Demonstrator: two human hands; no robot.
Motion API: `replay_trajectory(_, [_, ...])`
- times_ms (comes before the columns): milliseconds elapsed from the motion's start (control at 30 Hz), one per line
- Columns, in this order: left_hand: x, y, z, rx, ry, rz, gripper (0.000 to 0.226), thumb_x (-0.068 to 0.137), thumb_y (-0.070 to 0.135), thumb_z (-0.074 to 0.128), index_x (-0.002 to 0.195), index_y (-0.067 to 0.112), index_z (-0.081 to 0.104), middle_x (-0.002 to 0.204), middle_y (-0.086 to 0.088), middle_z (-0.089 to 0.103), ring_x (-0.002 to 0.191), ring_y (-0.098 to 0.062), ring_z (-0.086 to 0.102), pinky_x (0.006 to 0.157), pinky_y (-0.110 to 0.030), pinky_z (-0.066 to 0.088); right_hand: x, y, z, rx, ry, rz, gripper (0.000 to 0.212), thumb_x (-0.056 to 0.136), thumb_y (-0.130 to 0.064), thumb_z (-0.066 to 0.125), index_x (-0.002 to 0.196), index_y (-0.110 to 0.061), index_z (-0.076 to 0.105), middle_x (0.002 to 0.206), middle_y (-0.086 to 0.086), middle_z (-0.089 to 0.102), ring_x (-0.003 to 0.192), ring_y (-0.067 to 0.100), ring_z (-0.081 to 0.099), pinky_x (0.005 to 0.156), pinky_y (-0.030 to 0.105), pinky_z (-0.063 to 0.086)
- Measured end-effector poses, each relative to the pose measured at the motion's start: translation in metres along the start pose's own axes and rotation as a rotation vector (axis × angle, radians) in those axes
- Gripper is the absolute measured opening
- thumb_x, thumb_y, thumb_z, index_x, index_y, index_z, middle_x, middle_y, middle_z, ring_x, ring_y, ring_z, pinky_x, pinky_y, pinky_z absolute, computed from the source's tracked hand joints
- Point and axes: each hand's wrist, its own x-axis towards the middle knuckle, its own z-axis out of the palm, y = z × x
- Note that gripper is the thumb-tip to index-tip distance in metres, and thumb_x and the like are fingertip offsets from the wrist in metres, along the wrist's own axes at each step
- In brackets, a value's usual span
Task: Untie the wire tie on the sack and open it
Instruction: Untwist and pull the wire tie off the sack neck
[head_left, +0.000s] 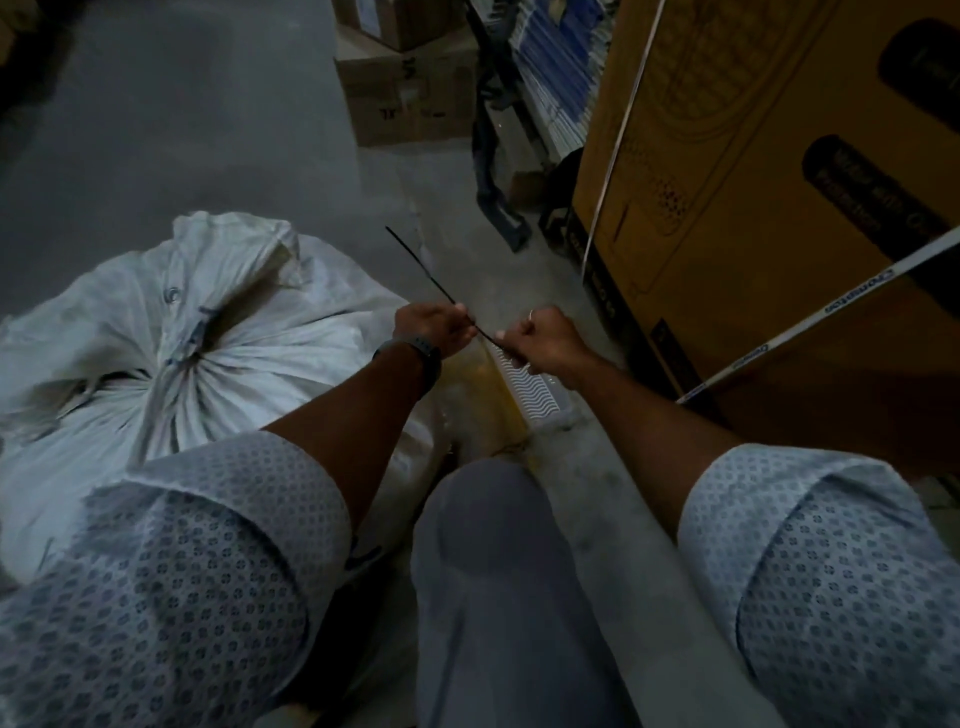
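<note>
A large white woven sack (218, 332) stands on the floor at the left, its neck gathered into pleats near the middle. To the right of the sack both hands hold a thin black wire tie (421, 270) in the air. My left hand (431, 325), with a watch on its wrist, pinches the tie partway along, and the tie's long free end sticks up and away to the left. My right hand (540, 340), wearing a ring, grips the tie's near end. The tie is clear of the sack's neck.
A big brown cardboard box (779, 182) with white straps stands close on the right. More cartons (410, 88) are stacked at the back. A flat package with a wavy pattern (530, 384) lies on the grey floor below my hands. My knee (488, 545) is in the foreground.
</note>
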Motion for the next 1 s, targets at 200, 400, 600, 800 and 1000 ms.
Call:
replay_trajectory(200, [0.055,-0.037,0.025,0.048,-0.031,-0.069,0.027,0.094,-0.003,0.054,0.067,0.002,0.054,0.045,-0.004,0.063,0.041,-0.013,0.062,0.042,-0.017,0.052,0.022,0.039,0.010,0.020,-0.043,0.151,0.028,0.081,-0.022,0.076,0.062,-0.002,0.071,0.060,0.012,0.066,0.050,0.013,0.058,0.041,0.017,0.040])
replay_trajectory(400, [0.121,-0.081,0.041,0.117,0.087,-0.097,0.026,0.089,-0.005,0.061,0.063,0.000,0.058,0.036,-0.002,0.057,0.027,-0.009,0.053,0.032,-0.014,0.043,0.035,0.101,0.035,0.155,-0.093,0.315,0.024,0.085,-0.017,0.072,0.070,0.002,0.070,0.061,0.013,0.063,0.053,0.019,0.056,0.044,0.021,0.041])
replay_trajectory(600, [0.158,-0.132,0.045,0.136,0.076,-0.202,0.062,0.075,0.018,0.081,0.122,-0.009,0.051,0.112,-0.022,0.063,0.089,-0.032,0.066,0.052,-0.028,0.055,0.064,0.157,0.057,0.242,0.019,0.566,0.018,0.085,-0.013,0.073,0.068,-0.008,0.071,0.061,0.010,0.067,0.044,0.013,0.053,0.040,0.020,0.041])
replay_trajectory(800, [0.179,-0.175,0.033,0.398,0.072,-0.248,0.106,0.052,0.058,0.083,0.136,0.005,0.047,0.133,-0.021,0.056,0.113,-0.033,0.060,0.092,-0.050,0.054,0.109,0.207,0.082,0.125,0.185,0.738,0.029,0.073,-0.026,0.083,0.088,-0.004,0.072,0.092,0.018,0.074,0.080,0.031,0.070,0.064,0.038,0.058])
replay_trajectory(1000, [0.199,-0.204,0.036,0.921,-0.118,-0.089,0.079,0.086,0.044,0.066,0.147,0.006,0.033,0.153,-0.014,0.035,0.140,-0.029,0.035,0.114,-0.035,0.031,0.149,0.220,0.106,0.006,0.154,0.797,0.055,0.082,-0.023,0.077,0.129,-0.004,0.056,0.133,0.019,0.057,0.119,0.037,0.058,0.093,0.040,0.051])
